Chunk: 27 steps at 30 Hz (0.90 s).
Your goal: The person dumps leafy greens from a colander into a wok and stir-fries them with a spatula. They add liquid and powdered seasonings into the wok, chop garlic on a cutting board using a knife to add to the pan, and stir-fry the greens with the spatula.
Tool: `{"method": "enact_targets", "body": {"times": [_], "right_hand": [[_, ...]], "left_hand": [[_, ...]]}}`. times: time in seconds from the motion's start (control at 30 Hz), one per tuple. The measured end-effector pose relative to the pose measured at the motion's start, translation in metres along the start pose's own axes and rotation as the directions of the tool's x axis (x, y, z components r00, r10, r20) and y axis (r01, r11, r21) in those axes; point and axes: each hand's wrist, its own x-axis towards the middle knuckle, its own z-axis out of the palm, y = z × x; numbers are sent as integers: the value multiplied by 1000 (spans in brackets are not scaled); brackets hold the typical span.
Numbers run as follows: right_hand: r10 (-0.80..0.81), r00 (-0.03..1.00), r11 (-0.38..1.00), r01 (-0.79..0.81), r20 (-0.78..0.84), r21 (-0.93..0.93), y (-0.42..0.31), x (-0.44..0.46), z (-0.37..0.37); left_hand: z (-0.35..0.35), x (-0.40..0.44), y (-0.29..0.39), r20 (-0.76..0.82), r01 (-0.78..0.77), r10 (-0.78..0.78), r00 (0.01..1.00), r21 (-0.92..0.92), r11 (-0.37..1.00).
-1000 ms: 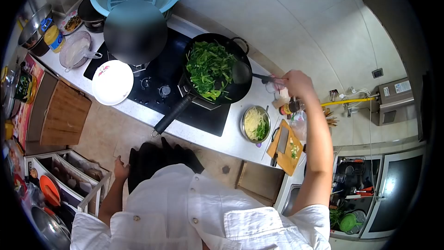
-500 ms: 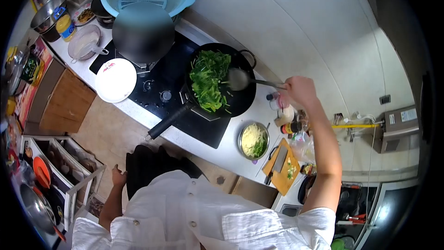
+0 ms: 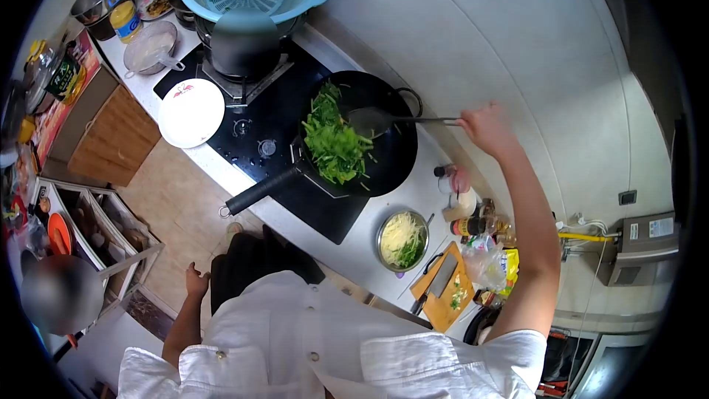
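My right hand [image 3: 489,130] grips the long handle of a wok spatula [image 3: 436,120], fingers wrapped round its end. Its rounded metal head lies inside the black wok [image 3: 395,159], against the right side of a heap of chopped leafy greens [image 3: 334,140]. The wok rests on the black gas stove [image 3: 295,214], its long handle pointing to the lower left. My left hand [image 3: 196,281] hangs low beside my dark clothing, away from the counter. It holds nothing, and its fingers are somewhat apart.
A white plate [image 3: 190,113] lies left of the wok. Behind it are a pot [image 3: 244,52] and a blue basin [image 3: 314,0]. To the right stand a metal bowl of pale shreds and greens [image 3: 402,241], a cutting board [image 3: 443,314] with a cleaver [image 3: 442,277], and several bottles [image 3: 473,226].
My right hand has moved the spatula head left, into the greens, and the heap has shifted. My left hand stays low and empty. The whole view has shifted slightly.
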Motion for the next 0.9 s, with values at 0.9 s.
{"method": "enact_targets", "body": {"times": [0.9], "right_hand": [[139, 919, 986, -161, 370, 30, -219, -89, -98]], "left_hand": [[-6, 58, 73, 76, -135, 142, 987, -83, 987]]}}
